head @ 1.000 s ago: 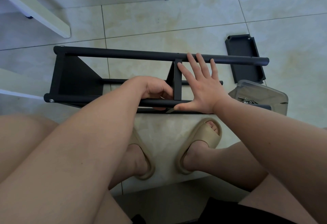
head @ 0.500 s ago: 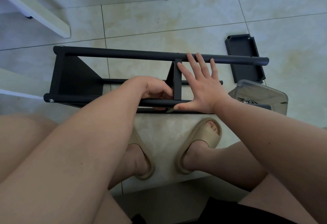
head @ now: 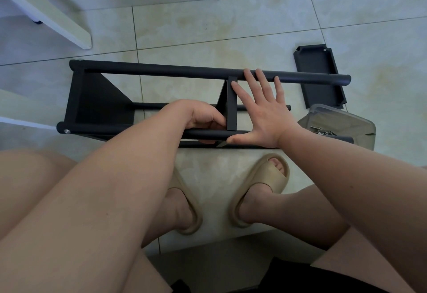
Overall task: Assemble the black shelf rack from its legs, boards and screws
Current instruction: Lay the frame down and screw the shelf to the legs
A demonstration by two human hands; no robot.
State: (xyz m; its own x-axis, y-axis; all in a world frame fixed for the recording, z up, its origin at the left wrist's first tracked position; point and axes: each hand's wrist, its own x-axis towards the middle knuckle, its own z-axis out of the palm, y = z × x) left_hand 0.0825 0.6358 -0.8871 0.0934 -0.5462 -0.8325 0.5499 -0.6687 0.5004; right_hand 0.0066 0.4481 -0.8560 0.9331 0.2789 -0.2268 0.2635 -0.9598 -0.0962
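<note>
Two hands on the black shelf rack (head: 101, 103), lying sideways on the tiled floor (head: 231, 26): left hand (head: 201, 117) curled round the near leg (head: 92, 128) beside the middle board (head: 231, 105), right hand (head: 265, 117) flat, fingers spread, spanning both legs.

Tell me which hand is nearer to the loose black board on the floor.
Right. The right hand lies flat on the rack, left of the loose board and apart from it. The left hand grips the near leg farther left, beyond the middle board.
</note>
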